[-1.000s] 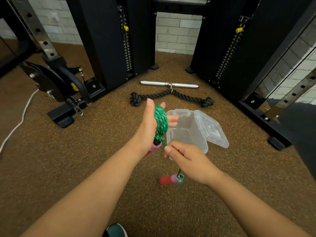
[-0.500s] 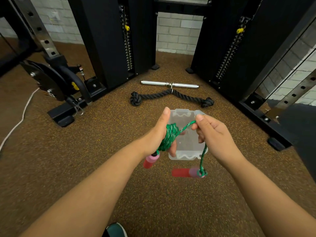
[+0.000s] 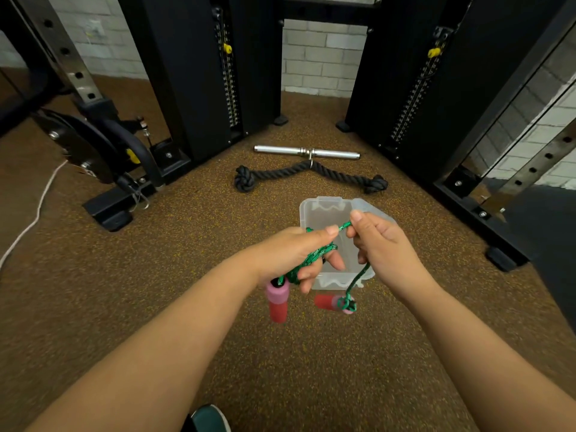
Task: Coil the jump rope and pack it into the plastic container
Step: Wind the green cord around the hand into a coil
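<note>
The green jump rope [image 3: 314, 255] is coiled around my left hand [image 3: 293, 254], which grips the coil. One pink-and-red handle [image 3: 276, 299] hangs below that hand. My right hand [image 3: 381, 244] pinches the free strand of the rope just right of the coil. That strand drops down to the second handle [image 3: 333, 302], which dangles in the air. The clear plastic container [image 3: 321, 210] lies open on the floor right behind both hands, its lid folded out to the right and mostly hidden by my right hand.
A black knotted rope attachment [image 3: 307, 176] and a short chrome bar [image 3: 307, 152] lie on the brown floor beyond the container. Black weight stacks [image 3: 199, 73] stand left and right. A machine base [image 3: 115, 210] and white cord [image 3: 34, 213] sit at left. My shoe [image 3: 208, 419] shows below.
My left hand has rolled palm-down with the coil, and its handle now hangs straight. My right hand keeps the strand pinched close to the coil; the loose handle has swung left.
</note>
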Motion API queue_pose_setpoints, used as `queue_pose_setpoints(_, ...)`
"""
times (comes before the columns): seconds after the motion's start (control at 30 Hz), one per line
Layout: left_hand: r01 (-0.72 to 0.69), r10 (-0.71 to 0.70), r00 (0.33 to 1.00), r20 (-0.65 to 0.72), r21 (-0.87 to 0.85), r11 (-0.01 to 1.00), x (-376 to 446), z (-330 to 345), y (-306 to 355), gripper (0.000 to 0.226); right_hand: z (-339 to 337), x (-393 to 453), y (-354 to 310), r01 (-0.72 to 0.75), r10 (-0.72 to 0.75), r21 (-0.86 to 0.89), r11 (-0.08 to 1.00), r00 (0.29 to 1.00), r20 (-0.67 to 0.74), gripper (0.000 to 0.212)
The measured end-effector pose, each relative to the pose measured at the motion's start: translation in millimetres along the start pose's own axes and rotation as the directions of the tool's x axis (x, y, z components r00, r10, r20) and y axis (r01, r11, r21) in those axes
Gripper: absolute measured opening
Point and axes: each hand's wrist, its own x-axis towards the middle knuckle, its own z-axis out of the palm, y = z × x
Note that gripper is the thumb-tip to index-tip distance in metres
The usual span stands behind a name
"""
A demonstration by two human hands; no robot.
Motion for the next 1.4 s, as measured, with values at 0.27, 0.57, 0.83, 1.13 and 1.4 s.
queue_pose_setpoints(0.27,-0.044,0.039,0.999,-0.023,-0.361,0.931,3.0,-0.1,3.1,0.045,-2.1,2.3,8.3,-0.023,0.023,0.047,0.999,1.0,0.001,0.037)
queue_pose_setpoints(0.57,-0.281,0.022,0.946,-0.323,-0.787,0.549,2.2,-18.4,4.2,0.042,-0.6,-2.2,32.7,-0.008,0.018,-0.136,0.991,0.997,0.072,0.037)
queue_pose_setpoints(0.83,-0.441,-0.276,0.776,-0.568,-0.8,0.407,3.2,-35.0,-2.4,0.039,15.6,-21.8,23.0,0.202,-0.025,-0.55,0.81,0.95,0.313,0.025)
queue_pose_setpoints(1.13,-0.282,-0.198,0.808,-0.555,-0.659,0.697,7.8,-27.1,-7.1,0.051,37.5,-32.9,2.4,0.626,-0.388,-0.567,0.534,0.778,0.493,0.032)
queue_pose_setpoints(1.4,0.026,-0.053,0.984,-0.171,-0.155,0.988,-5.5,-3.1,1.1,0.094,16.9,-21.8,-22.3,0.534,-0.461,-0.456,0.712,0.846,0.27,0.031)
